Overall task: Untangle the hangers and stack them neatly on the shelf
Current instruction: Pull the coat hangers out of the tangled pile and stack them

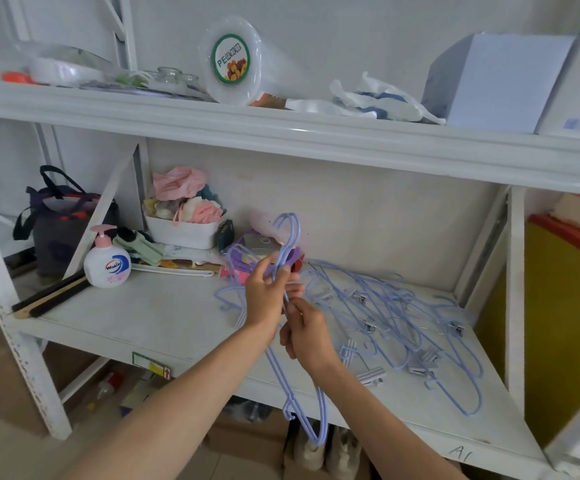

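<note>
Fingers: both hands' fingers are pinched around the thin wire of light-blue hangers held upright over the shelf.
Left hand [267, 292]: grasps the necks of the held hangers [290, 244] just below their hooks, which point up toward the back wall.
Right hand [307, 336]: sits just below and touching the left hand, fingers clenched on the same wires lower down.
Held hangers: their bodies hang down past the front edge of the shelf [125, 320], the lowest loops below the shelf board.
Tangled pile [402, 320]: more light-blue hangers with metal clips lie criss-crossed flat on the shelf, to the right of the hands, reaching toward the shelf's right post.
Loose hangers [229, 296]: a few more lie flat on the shelf just left of the left hand, partly hidden by the wrist.
Soap bottle [107, 261]: stands upright on the shelf, well left of the hands.
White basket [183, 232]: holds pink and pale cloth items, behind the soap bottle near the back wall.
</note>
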